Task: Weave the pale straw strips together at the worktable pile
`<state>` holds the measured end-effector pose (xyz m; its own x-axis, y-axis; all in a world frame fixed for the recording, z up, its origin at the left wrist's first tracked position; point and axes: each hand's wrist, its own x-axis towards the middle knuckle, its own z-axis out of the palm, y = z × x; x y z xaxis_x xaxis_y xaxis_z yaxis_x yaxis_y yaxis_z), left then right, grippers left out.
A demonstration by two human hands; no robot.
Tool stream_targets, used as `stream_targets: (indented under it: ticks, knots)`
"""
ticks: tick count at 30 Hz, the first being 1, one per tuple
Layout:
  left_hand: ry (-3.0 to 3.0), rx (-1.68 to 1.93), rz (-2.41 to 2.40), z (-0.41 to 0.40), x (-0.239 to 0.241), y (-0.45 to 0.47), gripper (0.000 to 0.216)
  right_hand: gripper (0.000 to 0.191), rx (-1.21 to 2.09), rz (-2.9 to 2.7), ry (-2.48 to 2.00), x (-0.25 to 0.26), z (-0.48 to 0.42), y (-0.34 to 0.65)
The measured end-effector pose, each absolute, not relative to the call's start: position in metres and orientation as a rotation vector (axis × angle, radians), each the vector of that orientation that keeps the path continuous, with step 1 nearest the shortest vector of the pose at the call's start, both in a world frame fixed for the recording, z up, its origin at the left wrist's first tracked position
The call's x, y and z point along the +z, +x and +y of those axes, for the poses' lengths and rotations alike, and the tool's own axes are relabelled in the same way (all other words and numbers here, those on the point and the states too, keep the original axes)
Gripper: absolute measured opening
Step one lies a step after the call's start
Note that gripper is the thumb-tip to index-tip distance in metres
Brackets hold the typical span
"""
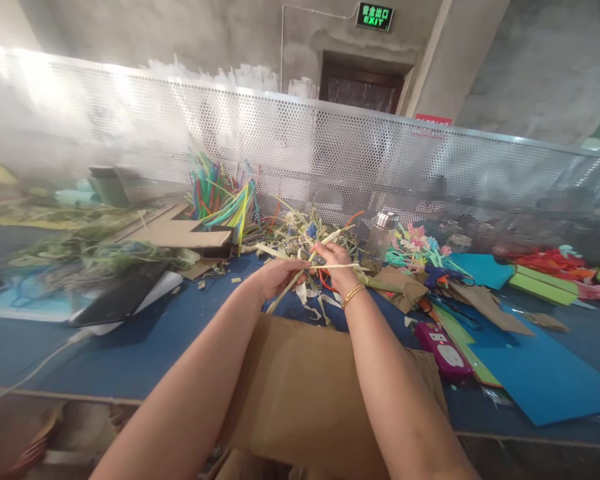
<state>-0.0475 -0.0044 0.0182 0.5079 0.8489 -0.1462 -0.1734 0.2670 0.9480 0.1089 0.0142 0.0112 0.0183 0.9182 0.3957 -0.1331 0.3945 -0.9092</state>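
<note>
Both my hands meet over the middle of the blue table (pixel 145 353). My left hand (pixel 276 275) is closed around pale yellow strips (pixel 300 269) that stick out at angles toward the far side and down toward me. My right hand (pixel 336 265), with a gold bracelet on the wrist, pinches the same pale strips from the right, fingers curled. A brown cardboard sheet (pixel 305 393) lies under my forearms. Just beyond my hands sits a heap of pale strip scraps (pixel 300 233).
A bundle of coloured straws (pixel 220 193) stands at the back left beside a cardboard piece (pixel 180 233). A clear bottle (pixel 380 237), paper flowers (pixel 415 247), blue paper sheets (pixel 545 373), a pink case (pixel 443 348) and green strips lie to the right. A perforated metal screen (pixel 380 160) closes the back.
</note>
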Motion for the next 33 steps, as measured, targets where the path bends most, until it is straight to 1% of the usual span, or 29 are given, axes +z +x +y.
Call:
stream_targets:
  ticks: [4, 9, 14, 17, 20, 27, 31, 33]
  knots:
    - [1.027, 0.845, 0.837, -0.004, 0.015, -0.047, 0.017, 0.033, 0.973, -1.268, -0.808, 0.011, 0.014, 0.110]
    - [1.127, 0.898, 0.825, -0.009, 0.016, -0.046, 0.025, 0.034, 0.966, -1.266, -0.838, 0.013, 0.013, 0.111]
    - [1.139, 1.065, 0.717, -0.009, 0.018, -0.050, 0.029, 0.032, 1.024, -1.231, -0.861, 0.021, 0.012, 0.121]
    - [1.169, 1.186, 0.696, -0.004, 0.016, -0.053, 0.034, 0.030, 1.142, -1.247, -0.822, 0.025, 0.009, 0.122]
    - [1.312, 1.314, 0.838, 0.001, 0.013, -0.054, 0.030, 0.029, 1.273, -1.340, -0.818, 0.026, 0.003, 0.115]
    - [1.724, 1.554, 1.191, 0.008, 0.011, -0.058, 0.014, 0.033, 1.320, -1.247, -0.783, 0.013, 0.002, 0.094]
    - [1.919, 1.761, 1.412, 0.007, 0.015, -0.061, 0.021, 0.031, 1.220, -1.203, -0.791, 0.009, 0.007, 0.093]
    - [1.926, 1.792, 1.469, 0.007, 0.014, -0.061, 0.019, 0.029, 1.191, -1.204, -0.796, 0.009, 0.007, 0.093]
